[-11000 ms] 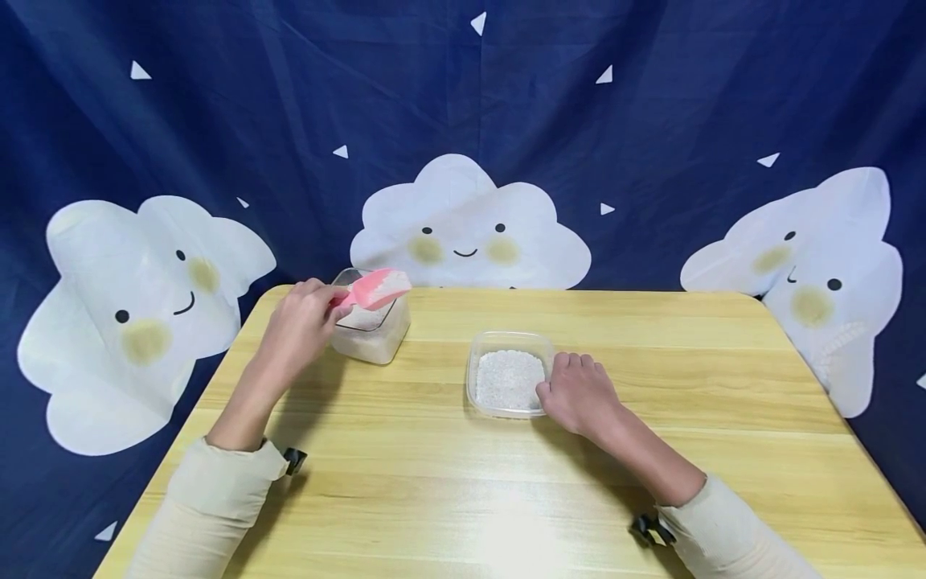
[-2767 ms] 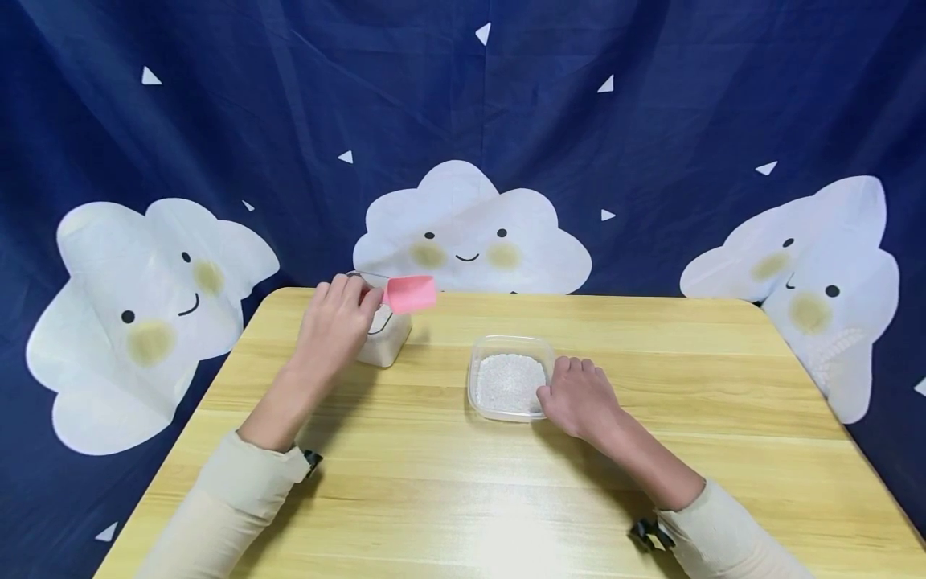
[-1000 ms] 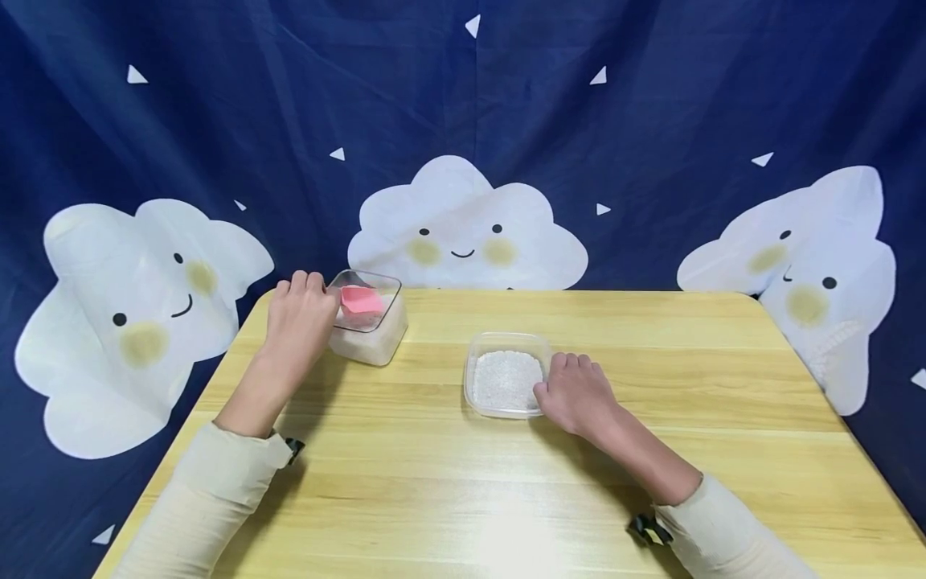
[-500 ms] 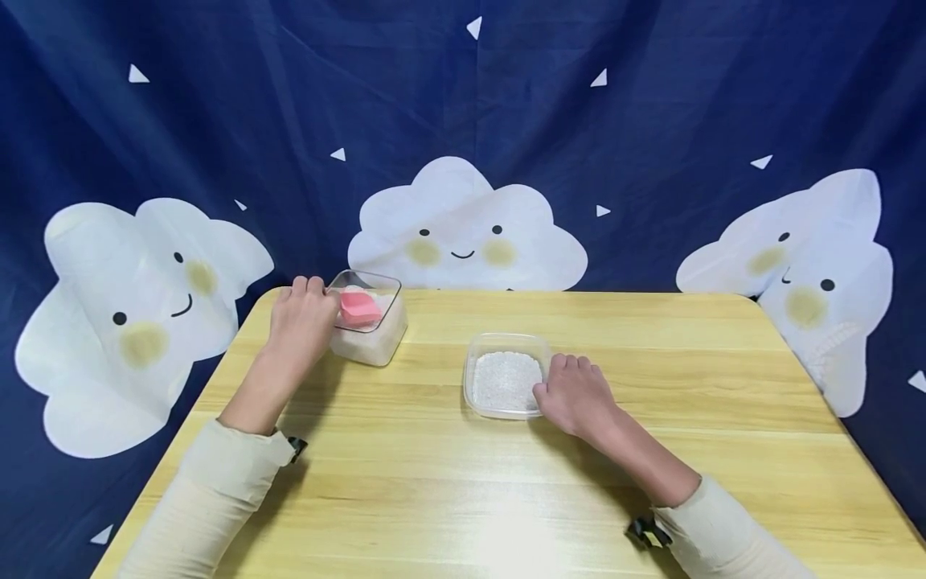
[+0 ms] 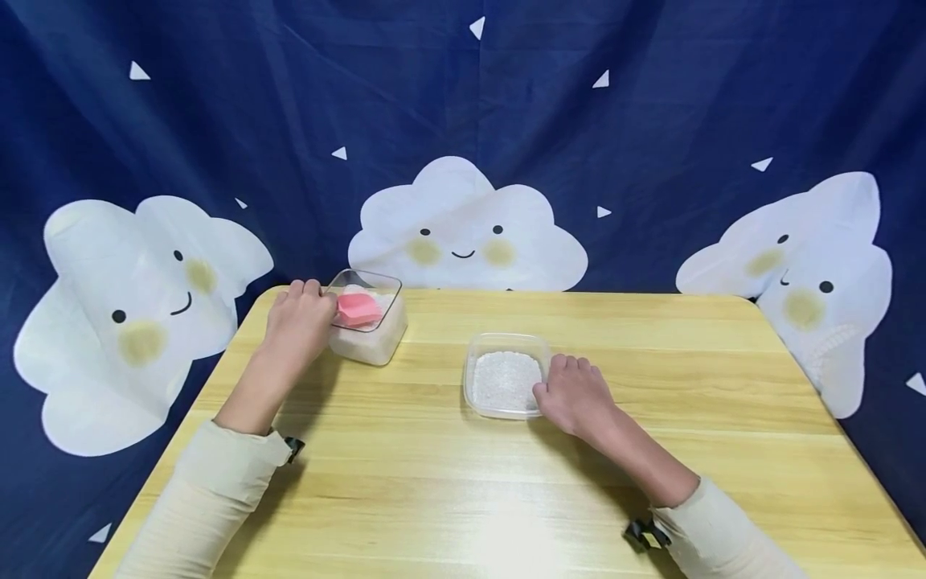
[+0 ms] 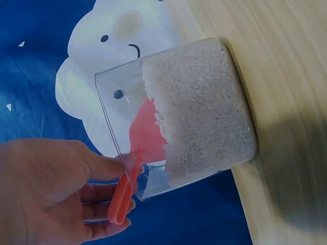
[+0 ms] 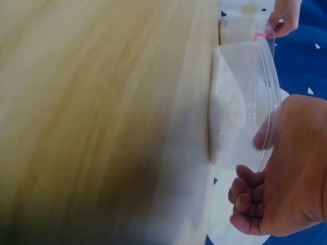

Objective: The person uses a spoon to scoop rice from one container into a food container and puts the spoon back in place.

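My left hand (image 5: 300, 318) pinches the handle of a pink scoop (image 6: 148, 133) at the rim of a tall clear container (image 5: 369, 347). In the left wrist view the scoop's blade sits inside, its edge down in white rice (image 6: 199, 112) that fills the lower part. To the right, on the table, stands a low clear plastic box (image 7: 253, 71) with a bed of rice (image 5: 508, 381) in it. My right hand (image 5: 577, 394) grips this box at its right side, thumb over the rim and the other fingers curled outside.
Both containers stand on a light wooden table (image 5: 448, 466), the tall one near its far left corner. Behind the far edge hangs a dark blue cloth (image 5: 405, 72) printed with white clouds. Black devices (image 5: 646, 535) are strapped at both sleeve cuffs.
Earlier the scoop was raised over the tall container's rim, first with rice, later tipped to the right. Now it is back inside, slightly lower than a second ago. The right hand stays put.
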A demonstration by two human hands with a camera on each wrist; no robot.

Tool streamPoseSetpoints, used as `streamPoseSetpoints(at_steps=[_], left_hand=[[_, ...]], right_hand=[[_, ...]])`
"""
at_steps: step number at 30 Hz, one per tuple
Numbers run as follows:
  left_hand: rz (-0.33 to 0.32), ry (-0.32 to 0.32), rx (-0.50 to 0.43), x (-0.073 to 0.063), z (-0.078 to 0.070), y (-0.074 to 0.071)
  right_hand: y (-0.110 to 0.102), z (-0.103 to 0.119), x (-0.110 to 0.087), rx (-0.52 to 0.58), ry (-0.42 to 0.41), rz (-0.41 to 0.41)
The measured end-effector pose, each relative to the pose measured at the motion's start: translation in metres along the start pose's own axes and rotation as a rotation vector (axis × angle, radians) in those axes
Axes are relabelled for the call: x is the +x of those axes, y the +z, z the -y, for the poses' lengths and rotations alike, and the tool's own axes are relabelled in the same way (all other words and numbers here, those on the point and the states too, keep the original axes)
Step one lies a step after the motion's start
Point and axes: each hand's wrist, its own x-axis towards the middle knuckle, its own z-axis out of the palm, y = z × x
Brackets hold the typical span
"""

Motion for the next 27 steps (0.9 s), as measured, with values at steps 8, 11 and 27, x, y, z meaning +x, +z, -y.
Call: streamPoseSetpoints(at_steps=[8,11,27], left_hand=[[-0.023,0.016,-0.008,-0.003,0.002,0.0],[-0.02,0.023,-0.014,-0.003,0.001,-0.001],[-0.092,0.1,-0.07,-0.007,-0.009,-0.003]], right_hand=[[-0.001,0.0,-0.002,-0.004,-0.008,-0.001],[-0.003,0.001,-0.003,-0.014,-0.013,-0.002],[-0.015,-0.003,-0.004,-0.018,-0.056,0.007]])
